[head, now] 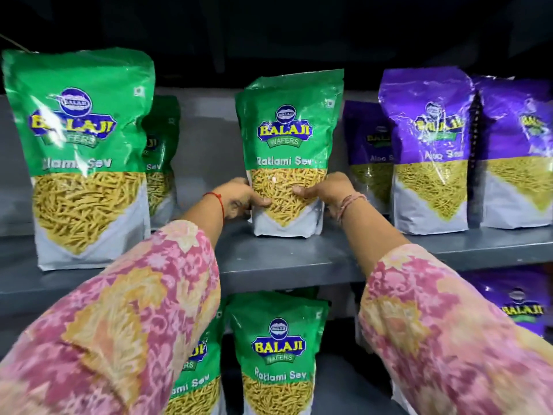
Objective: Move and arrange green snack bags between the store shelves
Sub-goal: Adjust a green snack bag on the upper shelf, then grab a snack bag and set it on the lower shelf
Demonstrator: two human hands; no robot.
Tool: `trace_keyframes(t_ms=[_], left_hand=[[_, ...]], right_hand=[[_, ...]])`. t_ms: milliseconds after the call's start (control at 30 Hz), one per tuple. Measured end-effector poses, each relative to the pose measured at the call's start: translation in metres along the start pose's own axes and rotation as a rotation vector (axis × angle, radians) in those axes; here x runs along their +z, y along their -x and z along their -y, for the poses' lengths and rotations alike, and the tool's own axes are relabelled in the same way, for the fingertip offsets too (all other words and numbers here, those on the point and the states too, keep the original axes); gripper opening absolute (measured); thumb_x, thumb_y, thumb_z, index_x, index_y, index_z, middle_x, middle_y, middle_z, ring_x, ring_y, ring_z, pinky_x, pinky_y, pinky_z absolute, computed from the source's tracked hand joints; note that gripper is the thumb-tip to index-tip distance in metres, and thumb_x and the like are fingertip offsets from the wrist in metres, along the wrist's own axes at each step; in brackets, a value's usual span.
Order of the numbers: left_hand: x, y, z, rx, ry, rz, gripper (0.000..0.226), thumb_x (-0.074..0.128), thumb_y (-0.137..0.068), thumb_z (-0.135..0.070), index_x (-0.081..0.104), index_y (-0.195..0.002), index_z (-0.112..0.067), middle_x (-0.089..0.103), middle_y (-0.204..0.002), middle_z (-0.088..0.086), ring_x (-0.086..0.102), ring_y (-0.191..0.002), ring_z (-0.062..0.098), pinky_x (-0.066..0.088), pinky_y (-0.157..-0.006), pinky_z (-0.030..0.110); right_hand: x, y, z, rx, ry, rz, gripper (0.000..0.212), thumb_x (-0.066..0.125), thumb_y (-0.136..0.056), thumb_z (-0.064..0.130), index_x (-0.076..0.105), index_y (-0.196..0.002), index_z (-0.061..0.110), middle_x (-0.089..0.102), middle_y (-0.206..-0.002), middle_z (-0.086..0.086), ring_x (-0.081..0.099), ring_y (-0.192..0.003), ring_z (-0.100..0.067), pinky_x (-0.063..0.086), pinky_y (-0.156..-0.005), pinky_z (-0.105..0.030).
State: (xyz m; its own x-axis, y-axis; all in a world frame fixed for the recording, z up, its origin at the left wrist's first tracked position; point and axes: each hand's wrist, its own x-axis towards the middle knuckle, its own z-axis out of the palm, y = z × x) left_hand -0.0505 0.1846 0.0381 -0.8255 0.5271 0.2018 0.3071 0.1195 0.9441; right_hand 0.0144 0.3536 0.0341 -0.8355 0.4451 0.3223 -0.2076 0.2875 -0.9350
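Left hand (239,199) and right hand (323,194) each clamp a side of the upright glossy green plastic Ratlami Sev snack bag (287,151), thumbs on its front. Bag stands mid-depth at the centre of the grey metal upper shelf (269,265). Larger-looking green bag (80,151) near left; purple Aloo Sev bags (431,151) right. More green bags (275,354) on the shelf below.
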Motion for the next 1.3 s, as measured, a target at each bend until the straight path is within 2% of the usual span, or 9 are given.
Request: trace_keyframes(t_ms=[100, 167, 267, 733, 833, 967, 1033, 1133, 1300], left_hand=[[0.003, 0.016, -0.005, 0.078, -0.002, -0.103, 0.022, 0.066, -0.067, 0.01, 0.06, -0.07, -0.011, 0.069, -0.048, -0.006, 0.065, -0.057, 0.015, 0.052, -0.061, 0.026], [0.006, 0.03, -0.011, 0.13, 0.055, -0.145, 0.022, 0.07, -0.063, 0.008, 0.062, -0.07, -0.011, 0.069, -0.046, -0.009, 0.065, -0.048, 0.009, 0.054, -0.049, 0.02], [0.014, 0.051, -0.011, 0.207, 0.119, -0.189, 0.024, 0.074, -0.058, 0.006, 0.064, -0.073, -0.009, 0.07, -0.049, -0.01, 0.066, -0.051, 0.006, 0.052, -0.045, 0.017], [0.028, 0.083, 0.005, 0.173, 0.089, -0.252, 0.023, 0.076, -0.06, -0.003, 0.061, -0.075, -0.013, 0.067, -0.08, 0.0, 0.065, -0.057, 0.003, 0.047, -0.041, 0.015], [0.027, 0.085, 0.007, 0.147, 0.079, -0.239, 0.028, 0.076, -0.061, -0.008, 0.06, -0.083, -0.015, 0.068, -0.096, 0.007, 0.064, -0.092, 0.021, 0.05, -0.058, 0.022], [0.025, 0.101, 0.017, 0.271, 0.021, -0.353, 0.075, 0.073, -0.067, -0.011, 0.035, -0.132, -0.014, 0.047, -0.136, 0.012, 0.048, -0.122, 0.021, 0.046, -0.094, 0.029], [0.02, 0.123, 0.028, 0.443, -0.03, -0.6, 0.06, 0.07, -0.073, -0.014, 0.043, -0.126, -0.011, 0.061, -0.118, 0.014, 0.06, -0.1, 0.016, 0.049, -0.085, 0.018], [0.02, 0.162, 0.071, 0.593, 0.014, -0.783, 0.014, 0.064, -0.075, -0.018, 0.058, -0.086, -0.025, 0.069, -0.066, -0.012, 0.065, -0.066, 0.012, 0.054, -0.072, 0.03], [0.026, 0.213, 0.192, 0.32, 0.013, -0.956, 0.016, 0.068, -0.074, -0.013, 0.056, -0.077, -0.023, 0.064, -0.071, 0.008, 0.059, -0.062, 0.009, 0.047, -0.061, 0.014]], right_hand=[[-0.006, 0.012, 0.003, -0.021, -0.108, 0.05, 0.041, 0.083, -0.056, 0.005, 0.065, -0.091, -0.008, 0.07, -0.099, -0.021, 0.067, -0.09, -0.028, 0.056, -0.083, -0.043], [-0.014, 0.019, 0.007, -0.061, -0.186, 0.107, 0.015, 0.075, -0.065, -0.002, 0.065, -0.075, 0.0, 0.074, -0.072, -0.011, 0.069, -0.064, -0.019, 0.058, -0.055, -0.027], [-0.027, 0.036, 0.012, -0.123, -0.218, 0.196, 0.015, 0.067, -0.072, -0.006, 0.061, -0.068, 0.007, 0.069, -0.046, 0.004, 0.067, -0.046, -0.009, 0.05, -0.039, -0.018], [-0.032, 0.06, -0.001, -0.113, -0.112, 0.261, 0.011, 0.071, -0.075, 0.009, 0.062, -0.073, 0.016, 0.068, -0.057, 0.01, 0.064, -0.05, 0.001, 0.046, -0.041, -0.01], [-0.033, 0.067, -0.002, -0.112, -0.112, 0.261, 0.018, 0.069, -0.076, 0.013, 0.061, -0.092, 0.01, 0.071, -0.082, 0.0, 0.066, -0.074, -0.009, 0.054, -0.071, -0.024], [-0.019, 0.086, -0.016, -0.245, -0.031, -0.052, 0.076, 0.072, -0.074, 0.026, 0.032, -0.135, 0.005, 0.047, -0.138, -0.014, 0.045, -0.126, -0.024, 0.034, -0.11, -0.043], [-0.005, 0.109, -0.024, -0.499, -0.002, -0.321, 0.061, 0.073, -0.073, 0.031, 0.045, -0.123, 0.008, 0.054, -0.126, -0.012, 0.05, -0.118, -0.022, 0.043, -0.101, -0.036], [0.028, 0.158, -0.051, -0.717, -0.22, -0.387, 0.028, 0.068, -0.076, 0.031, 0.051, -0.097, 0.026, 0.06, -0.097, -0.006, 0.059, -0.09, -0.014, 0.048, -0.074, -0.018], [0.104, 0.218, -0.142, -0.467, -0.168, -0.125, 0.014, 0.063, -0.082, 0.023, 0.056, -0.078, 0.034, 0.063, -0.07, -0.002, 0.065, -0.065, -0.016, 0.053, -0.062, -0.03]])
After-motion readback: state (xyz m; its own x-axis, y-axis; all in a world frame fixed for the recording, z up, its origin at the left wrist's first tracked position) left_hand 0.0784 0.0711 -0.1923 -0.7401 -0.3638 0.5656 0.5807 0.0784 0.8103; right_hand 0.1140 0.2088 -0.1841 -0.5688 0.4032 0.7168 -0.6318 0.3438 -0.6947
